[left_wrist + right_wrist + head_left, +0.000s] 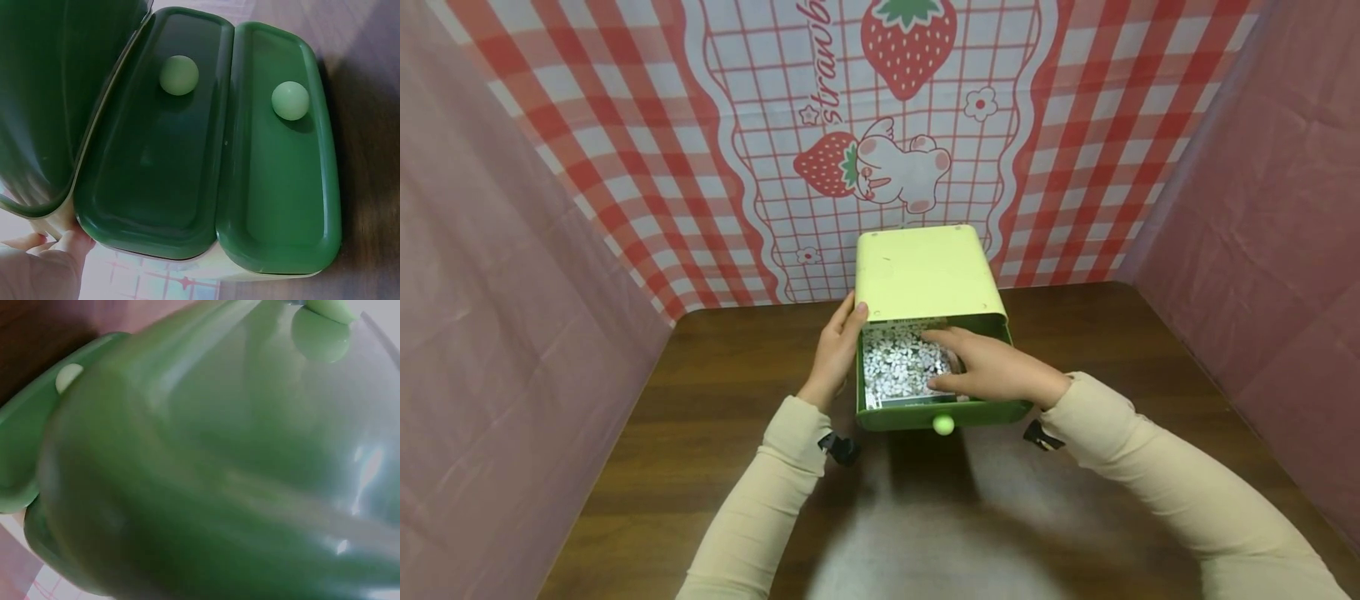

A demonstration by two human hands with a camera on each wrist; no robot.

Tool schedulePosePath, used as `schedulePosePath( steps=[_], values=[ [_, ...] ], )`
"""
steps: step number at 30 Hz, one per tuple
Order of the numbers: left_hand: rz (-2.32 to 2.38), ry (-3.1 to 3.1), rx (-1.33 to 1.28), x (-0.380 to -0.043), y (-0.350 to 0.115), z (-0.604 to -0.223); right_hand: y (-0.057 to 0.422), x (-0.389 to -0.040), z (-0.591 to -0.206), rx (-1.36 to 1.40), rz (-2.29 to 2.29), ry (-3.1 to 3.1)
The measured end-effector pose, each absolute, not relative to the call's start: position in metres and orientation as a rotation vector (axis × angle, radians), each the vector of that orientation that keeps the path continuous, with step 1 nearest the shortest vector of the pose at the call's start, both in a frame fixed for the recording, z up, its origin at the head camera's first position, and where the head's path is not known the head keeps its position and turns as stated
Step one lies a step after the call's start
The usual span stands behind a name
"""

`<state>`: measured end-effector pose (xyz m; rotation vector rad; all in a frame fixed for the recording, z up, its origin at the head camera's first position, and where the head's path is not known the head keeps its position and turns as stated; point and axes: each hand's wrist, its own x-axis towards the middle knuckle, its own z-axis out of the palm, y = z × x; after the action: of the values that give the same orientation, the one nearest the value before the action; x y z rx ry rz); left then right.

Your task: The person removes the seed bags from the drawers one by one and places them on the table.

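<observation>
A pale yellow-green desktop drawer cabinet (925,271) stands on the table with its green top drawer (895,419) pulled out. Inside that drawer lies a flat item with a white-flower print (895,367). My left hand (835,354) rests against the cabinet's left side, thumb at the upper front corner; the left wrist view shows this hand (44,269) at the cabinet's edge. From the right, my right hand (1000,367) reaches into the drawer, fingers and thumb spread apart over the printed item. The drawer front (187,444) fills the right wrist view and hides that hand.
Below the open drawer are two closed green drawers, a middle one (150,169) and a bottom one (281,181), each with a round pale knob. A strawberry-print checked cloth (647,125) hangs behind the wooden table (715,375). Pink cloth (1247,208) hangs at both sides.
</observation>
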<state>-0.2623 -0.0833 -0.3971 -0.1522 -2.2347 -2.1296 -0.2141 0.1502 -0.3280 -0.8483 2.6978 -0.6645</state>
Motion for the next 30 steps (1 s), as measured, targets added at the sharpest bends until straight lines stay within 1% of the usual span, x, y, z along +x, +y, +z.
schedulePosePath(
  steps=[11,18,23,30],
  values=[
    [-2.126,-2.244,-0.146,-0.2625,-0.083,-0.3974,0.1523,-0.2096,-0.3264,-0.687,-0.962,2.647],
    [-2.133,-2.221,-0.134,-0.2637,-0.0814,-0.3962,0.157,-0.2108,-0.3276,-0.543,-1.232,2.573],
    [-2.137,-2.23,-0.144,-0.2629,-0.081,-0.3954,0.1582,-0.2115,-0.3282,-0.459,-1.318,2.579],
    [-2.136,-2.255,-0.169,-0.262,-0.0825,-0.396,0.1577,-0.2165,-0.3288,-0.39,-1.483,2.42]
  ],
)
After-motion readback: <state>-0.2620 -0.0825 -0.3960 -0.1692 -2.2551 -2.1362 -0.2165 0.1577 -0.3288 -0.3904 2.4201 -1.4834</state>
